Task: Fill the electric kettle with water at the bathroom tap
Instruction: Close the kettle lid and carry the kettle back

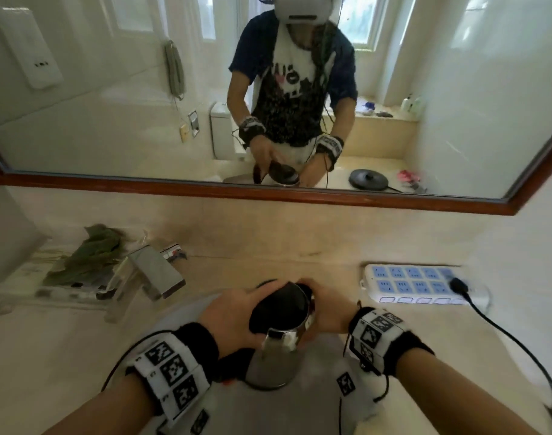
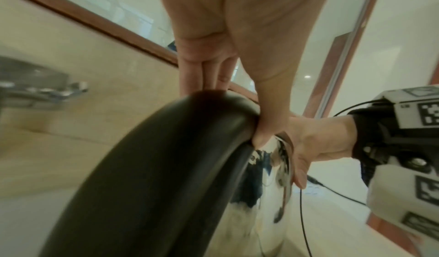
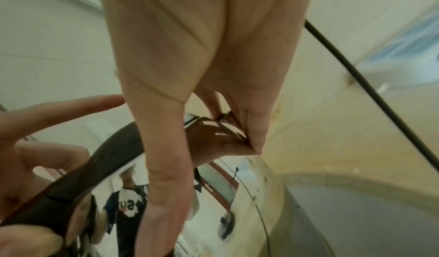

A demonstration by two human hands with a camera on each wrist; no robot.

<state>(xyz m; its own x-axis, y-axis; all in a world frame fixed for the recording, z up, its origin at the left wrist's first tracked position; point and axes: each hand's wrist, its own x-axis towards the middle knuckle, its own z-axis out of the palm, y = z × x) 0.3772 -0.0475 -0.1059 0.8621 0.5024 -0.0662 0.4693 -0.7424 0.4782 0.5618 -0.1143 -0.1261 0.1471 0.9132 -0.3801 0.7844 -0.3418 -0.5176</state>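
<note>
Kettle (image 1: 276, 346) held upright over the sink (image 1: 186, 312), down and right of the tap (image 1: 157, 273). Left hand (image 1: 233, 318) wraps the black handle, nearer the tap; right hand (image 1: 326, 312) pinches the rim at the lid (image 1: 279, 307)

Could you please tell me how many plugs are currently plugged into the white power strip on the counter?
1: a black plug sits at the right end of the power strip; the other visible sockets look empty.
</note>
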